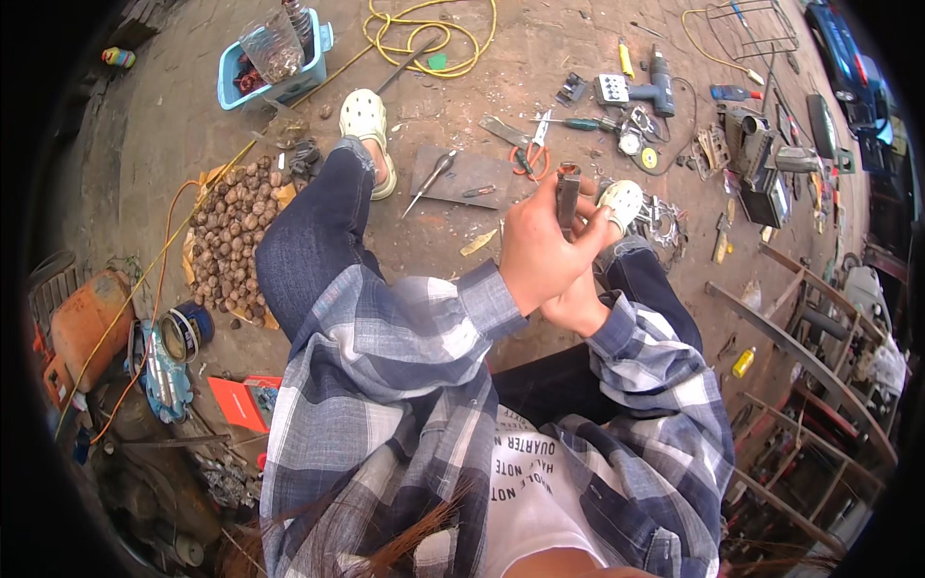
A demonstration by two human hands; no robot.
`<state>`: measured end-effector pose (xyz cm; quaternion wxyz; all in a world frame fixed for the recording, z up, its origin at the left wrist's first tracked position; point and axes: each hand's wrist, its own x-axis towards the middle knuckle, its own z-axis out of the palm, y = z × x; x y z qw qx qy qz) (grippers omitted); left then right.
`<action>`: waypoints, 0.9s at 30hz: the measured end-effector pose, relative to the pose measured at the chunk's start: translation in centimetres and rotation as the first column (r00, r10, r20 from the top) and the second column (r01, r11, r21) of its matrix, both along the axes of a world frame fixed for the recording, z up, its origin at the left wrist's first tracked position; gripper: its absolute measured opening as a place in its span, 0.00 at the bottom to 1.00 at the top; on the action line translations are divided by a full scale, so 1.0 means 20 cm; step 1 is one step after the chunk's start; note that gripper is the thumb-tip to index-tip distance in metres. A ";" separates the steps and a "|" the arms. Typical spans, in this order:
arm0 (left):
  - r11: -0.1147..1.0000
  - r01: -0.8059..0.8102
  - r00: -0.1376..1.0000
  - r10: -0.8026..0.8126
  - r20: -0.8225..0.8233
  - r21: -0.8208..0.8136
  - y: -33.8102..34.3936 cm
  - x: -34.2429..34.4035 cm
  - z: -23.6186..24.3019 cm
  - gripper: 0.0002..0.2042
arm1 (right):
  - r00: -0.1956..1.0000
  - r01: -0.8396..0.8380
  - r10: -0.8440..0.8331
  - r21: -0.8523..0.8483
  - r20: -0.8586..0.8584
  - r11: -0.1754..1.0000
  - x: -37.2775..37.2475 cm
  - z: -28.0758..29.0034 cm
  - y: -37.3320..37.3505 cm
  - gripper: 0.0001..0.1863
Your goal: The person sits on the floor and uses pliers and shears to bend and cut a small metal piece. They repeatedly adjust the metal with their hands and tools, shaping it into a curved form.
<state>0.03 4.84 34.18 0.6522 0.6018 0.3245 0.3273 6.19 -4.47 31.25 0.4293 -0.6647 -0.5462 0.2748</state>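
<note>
Fingers and thumb curled in, the left hand (pixel 538 252) has hold of a dark, narrow block-like piece (pixel 568 200) in the head view. It stands nearly upright out of the grip, its top end showing above the fingers, near the pale right shoe (pixel 623 200). The left forearm, in a checked sleeve (pixel 400 318), slants up and rightward, the back of the hand facing the camera. From the lower right, the other forearm angles up and leftward; the right hand (pixel 575 306) lies beneath and partly behind the left, its fingers largely hidden, so I cannot tell how far they are closed or whether they grip the piece too. On the ground past the hands lie a flat dark plate (pixel 472 170) with a pointed tool (pixel 441 170) across it, and orange-handled scissors (pixel 538 149).
</note>
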 end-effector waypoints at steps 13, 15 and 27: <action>0.999 -0.030 0.999 0.032 -0.043 0.033 0.00 0.01 -0.02 0.08 | 0.993 0.093 -0.092 0.006 -0.076 0.996 -0.03 -0.01 0.01 0.23; 0.998 -0.041 0.998 0.043 -0.041 0.038 0.00 0.01 -0.02 0.07 | 0.991 0.099 -0.100 -0.008 -0.088 0.995 -0.03 -0.01 0.01 0.22; 0.986 0.054 0.993 -0.038 0.110 -0.155 0.04 0.03 0.00 0.20 | 0.935 0.035 -0.125 -0.263 -0.332 0.964 0.05 0.02 -0.04 0.31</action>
